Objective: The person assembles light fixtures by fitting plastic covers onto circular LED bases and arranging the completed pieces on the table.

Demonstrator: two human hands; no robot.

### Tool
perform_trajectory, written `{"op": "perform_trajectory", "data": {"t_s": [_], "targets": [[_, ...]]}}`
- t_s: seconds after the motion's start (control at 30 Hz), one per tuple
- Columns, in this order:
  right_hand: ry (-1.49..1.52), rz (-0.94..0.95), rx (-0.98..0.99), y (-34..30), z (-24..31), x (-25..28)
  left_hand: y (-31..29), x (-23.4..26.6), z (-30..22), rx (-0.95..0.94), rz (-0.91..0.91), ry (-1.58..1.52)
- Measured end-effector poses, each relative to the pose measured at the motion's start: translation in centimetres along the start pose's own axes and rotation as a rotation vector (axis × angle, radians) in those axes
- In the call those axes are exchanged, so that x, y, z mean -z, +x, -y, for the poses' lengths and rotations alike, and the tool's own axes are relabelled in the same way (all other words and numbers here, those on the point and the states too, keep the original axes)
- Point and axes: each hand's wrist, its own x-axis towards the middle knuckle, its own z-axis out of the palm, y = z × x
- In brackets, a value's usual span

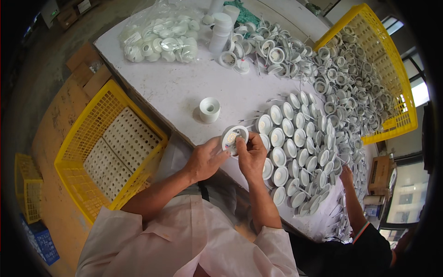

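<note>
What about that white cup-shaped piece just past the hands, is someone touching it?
No, the cup-shaped piece stands on the table, apart from both the left hand and the right hand.

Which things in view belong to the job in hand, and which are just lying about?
Likely the job: lamp between left hand and right hand, rowed lamps, heaped lamps, white cylinder.

Likely just lying about: blue box, cardboard box, green plastic.

Both hands (201,161) on a round white fitting (232,137), beyond it a white cylinder (210,111)
</note>
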Motion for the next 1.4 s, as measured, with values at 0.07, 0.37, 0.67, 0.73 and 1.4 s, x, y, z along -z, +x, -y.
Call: {"op": "perform_trajectory", "data": {"t_s": [0.07, 0.37, 0.67, 0.73, 1.4], "targets": [[-0.047, 0.017, 0.052, -0.4, 0.7, -1.3, -0.6, 0.9, 0.6, 0.013, -0.025, 0.034], [-0.001, 0.184, -0.160, 0.5, 1.2, -5.2, -1.0, 4.7, 0.8, 0.261, -0.114, -0.146], [-0.485, 0.120, 0.490, 7.2, 0.4, -5.4, -1.0, 7.0, 2.2, 0.330, -0.168, -0.461], [-0.652, 0.214, 0.462, 7.9, 0.6, -6.1, -1.2, 7.4, 2.5, 0.326, -0.160, -0.508], [-0.408, 0.202, 0.390, 8.6, -0.5, -6.9, -1.4, 7.9, 2.9, 0.388, -0.170, -0.480]]}}
